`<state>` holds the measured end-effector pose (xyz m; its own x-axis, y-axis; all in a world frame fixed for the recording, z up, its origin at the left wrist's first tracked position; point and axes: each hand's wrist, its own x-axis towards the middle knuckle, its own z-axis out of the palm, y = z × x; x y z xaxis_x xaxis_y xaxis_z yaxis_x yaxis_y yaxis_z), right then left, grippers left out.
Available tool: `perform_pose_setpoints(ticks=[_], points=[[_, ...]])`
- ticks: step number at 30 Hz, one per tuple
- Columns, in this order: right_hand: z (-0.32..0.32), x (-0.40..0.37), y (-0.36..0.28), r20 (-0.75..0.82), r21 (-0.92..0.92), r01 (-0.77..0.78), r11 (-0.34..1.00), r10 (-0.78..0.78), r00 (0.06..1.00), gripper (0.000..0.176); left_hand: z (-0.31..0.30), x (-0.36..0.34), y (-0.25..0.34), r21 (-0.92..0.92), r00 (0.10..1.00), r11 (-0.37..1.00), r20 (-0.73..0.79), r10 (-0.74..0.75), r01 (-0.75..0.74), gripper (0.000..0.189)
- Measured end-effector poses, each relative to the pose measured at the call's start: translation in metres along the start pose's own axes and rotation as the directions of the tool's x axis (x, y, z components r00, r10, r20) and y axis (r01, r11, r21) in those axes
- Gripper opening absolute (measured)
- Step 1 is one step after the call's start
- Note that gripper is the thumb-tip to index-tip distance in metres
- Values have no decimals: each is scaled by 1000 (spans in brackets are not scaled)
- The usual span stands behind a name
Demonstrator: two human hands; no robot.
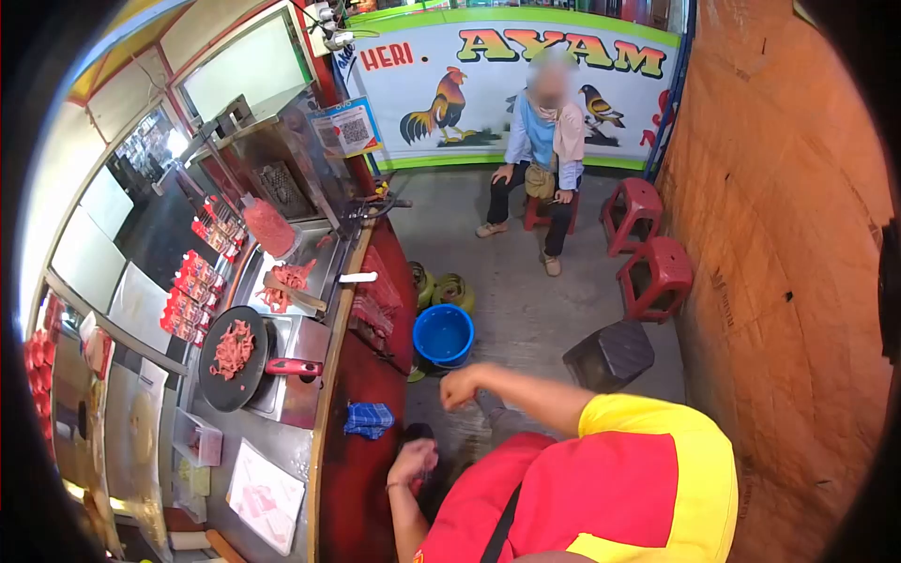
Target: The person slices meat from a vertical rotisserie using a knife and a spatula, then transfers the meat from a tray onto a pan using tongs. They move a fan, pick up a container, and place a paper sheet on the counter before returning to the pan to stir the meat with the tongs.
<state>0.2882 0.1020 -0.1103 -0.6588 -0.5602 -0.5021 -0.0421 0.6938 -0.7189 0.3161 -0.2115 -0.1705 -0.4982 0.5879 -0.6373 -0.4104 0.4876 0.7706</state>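
My right hand (460, 386) is curled into a fist with nothing visible in it, held over the concrete floor just below a blue bucket (444, 335). My left hand (413, 460) is lower, with its fingers also curled. It hangs beside the red side panel of the food cart (361, 479), near a blue checked cloth (368, 418) draped over the counter's edge. On the steel counter lies a black round pan (233, 352) of red meat strips, with a red-handled tool (293, 368) beside it. My red and yellow shirt fills the bottom right.
Green gas cylinders (452, 291) stand behind the bucket. A dark stool (610, 355) and red plastic stools (657, 274) line the orange wall at right. A person sits on a stool (540, 214) before a rooster banner. Packets and trays crowd the cart's left side.
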Motion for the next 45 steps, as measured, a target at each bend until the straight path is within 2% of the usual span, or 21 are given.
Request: perform_pose_setpoints(ticks=[4, 5, 6, 7, 8, 10, 14, 17, 18, 20, 22, 25, 28, 30, 33, 35, 37, 39, 41, 43, 45], points=[[7, -20, -25, -131, 33, 74, 997, -69, 989, 27, 15, -8, 96, -26, 989, 990, 40, 141, -140, 23], [-1, -39, -19, -207, 109, 78, 991, -54, 977, 26, -1, -14, 90, -4, 990, 990, 17, 142, -142, 24], [-3, -40, 7, -325, -27, 137, 990, -138, 936, 25, -16, -17, 73, -11, 993, 993, -18, 116, -116, 25], [-20, -67, -4, -278, -26, -53, 998, 44, 960, 26, -34, -20, 51, 25, 997, 998, -42, 60, -59, 25], [-16, -69, 25, -393, -38, -56, 998, 36, 919, 26, -49, -25, 28, 58, 998, 998, -68, 7, -3, 26], [-14, -68, 91, -363, 70, -82, 994, 102, 926, 26, -65, -38, -12, 14, 986, 994, -131, -106, 108, 27], [-21, -97, 101, -272, 238, -145, 960, 209, 939, 29, -58, -65, -39, -155, 956, 972, -207, -209, 179, 28], [-31, -84, 85, -269, 194, -60, 979, 112, 957, 31, -44, -62, -33, -248, 959, 962, -227, -169, 110, 32], [-40, -80, 70, -194, 280, -108, 954, 166, 967, 38, -35, -57, -21, -262, 961, 963, -248, -125, 57, 39], [-58, -68, 36, -385, 53, 223, 973, -186, 904, 48, -17, -49, 14, -257, 966, 966, -258, -29, -39, 64], [-88, -62, -15, -462, 217, 371, 903, -240, 854, 56, -2, -47, 76, -347, 964, 904, -181, 196, -249, 80], [-140, -61, -76, -411, 368, 538, 758, -386, 826, 66, 10, -54, 170, -386, 847, 758, -152, 510, -526, 93], [-174, -67, -117, -381, 372, 608, 701, -482, 789, 71, 8, -55, 226, -460, 761, 635, -159, 629, -621, 97], [-183, -75, -134, -312, 375, 675, 635, -599, 737, 81, 8, -56, 241, -664, 673, 422, -169, 720, -618, 100], [-194, -94, -148, -311, 508, 692, 513, -640, 703, 91, 3, -47, 222, -696, 717, 421, -193, 670, -581, 99], [-198, -108, -150, -327, 519, 698, 493, -640, 695, 98, -8, -26, 171, -616, 793, 551, -215, 570, -563, 87], [-199, -121, -147, -387, 582, 714, 389, -640, 664, 101, -14, 2, 93, -492, 881, 734, -322, 347, -469, 83], [-196, -137, -142, -401, 564, 713, 417, -616, 678, 106, -9, 11, 21, -440, 900, 873, -436, -2, -211, 94], [-185, -151, -136, -454, 516, 744, 426, -600, 659, 113, 1, -7, -23, -639, 923, 765, -340, -183, -84, 107], [-177, -169, -133, -453, 503, 728, 466, -575, 682, 124, 4, -32, -50, -714, 957, 696, -250, -146, -80, 113], [-165, -177, -129, -495, 530, 743, 409, -562, 663, 133, 13, -54, -70, -934, 983, 308, -170, 68, -183, 119]])
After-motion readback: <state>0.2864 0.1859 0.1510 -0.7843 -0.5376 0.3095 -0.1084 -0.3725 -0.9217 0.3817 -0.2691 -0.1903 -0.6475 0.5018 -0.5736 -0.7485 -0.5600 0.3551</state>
